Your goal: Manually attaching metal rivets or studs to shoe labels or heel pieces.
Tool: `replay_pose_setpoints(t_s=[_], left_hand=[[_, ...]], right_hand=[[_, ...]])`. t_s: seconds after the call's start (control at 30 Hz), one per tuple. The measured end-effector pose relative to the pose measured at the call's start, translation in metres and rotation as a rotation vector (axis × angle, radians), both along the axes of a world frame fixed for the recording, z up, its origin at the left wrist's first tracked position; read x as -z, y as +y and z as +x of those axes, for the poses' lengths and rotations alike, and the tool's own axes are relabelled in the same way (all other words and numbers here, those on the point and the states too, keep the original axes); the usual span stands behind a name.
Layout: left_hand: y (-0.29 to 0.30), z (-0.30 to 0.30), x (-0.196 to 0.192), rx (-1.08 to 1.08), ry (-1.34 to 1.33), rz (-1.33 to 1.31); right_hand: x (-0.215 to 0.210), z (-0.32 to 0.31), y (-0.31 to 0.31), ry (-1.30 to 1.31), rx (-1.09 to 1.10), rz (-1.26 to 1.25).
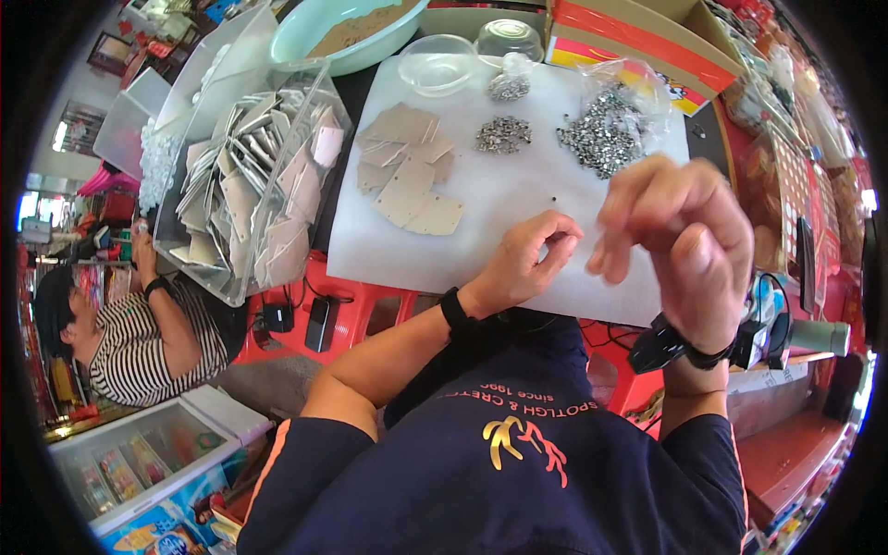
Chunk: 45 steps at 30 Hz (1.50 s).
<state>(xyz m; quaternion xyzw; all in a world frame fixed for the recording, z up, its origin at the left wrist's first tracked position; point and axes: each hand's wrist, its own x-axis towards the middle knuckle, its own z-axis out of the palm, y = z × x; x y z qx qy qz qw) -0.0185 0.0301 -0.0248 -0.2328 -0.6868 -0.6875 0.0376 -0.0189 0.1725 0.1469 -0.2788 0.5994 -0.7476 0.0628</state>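
Over the near edge of the white board (pixel 518 190), my left hand (pixel 532 254) is closed, its thumb and forefinger curled close together. Whatever may lie in that pinch is hidden or too small to make out. My right hand (pixel 689 236) is raised above the board's right side with bent fingers, and motion smears their tips. One tiny dark piece (pixel 554 199) lies on the board just beyond my left hand. Farther off is a small pile of shiny metal pieces (pixel 504 136). Flat beige plates (pixel 416 194) with small holes overlap on the board's left side.
A clear bin (pixel 242 264) full of similar plates stands at left. Beyond the board are a pale green basin (pixel 356 55), a clear bowl (pixel 437 67) and a cardboard box (pixel 643 42). An opened bag of metal pieces (pixel 606 129) lies at far right. A person (pixel 153 342) sits at left.
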Motion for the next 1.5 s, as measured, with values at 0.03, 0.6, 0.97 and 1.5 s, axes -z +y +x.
replay_pose_setpoints(t_s=[0.03, 0.6, 0.97, 1.5], left_hand=[[0.0, 0.0, -0.002, 0.004, -0.022, 0.004], [-0.019, 0.002, -0.022, -0.086, -0.21, 0.247], [-0.043, -0.001, -0.042, -0.179, -0.498, 0.425], [-0.049, -0.004, -0.053, -0.108, -0.508, 0.243]], right_hand=[[-0.003, -0.003, 0.006, 0.058, 0.058, 0.013], [0.059, -0.102, 0.055, -0.194, 0.065, 0.648], [0.135, -0.077, 0.029, 0.424, 0.115, 1.058], [0.078, -0.088, -0.001, -0.09, -0.037, 0.873]])
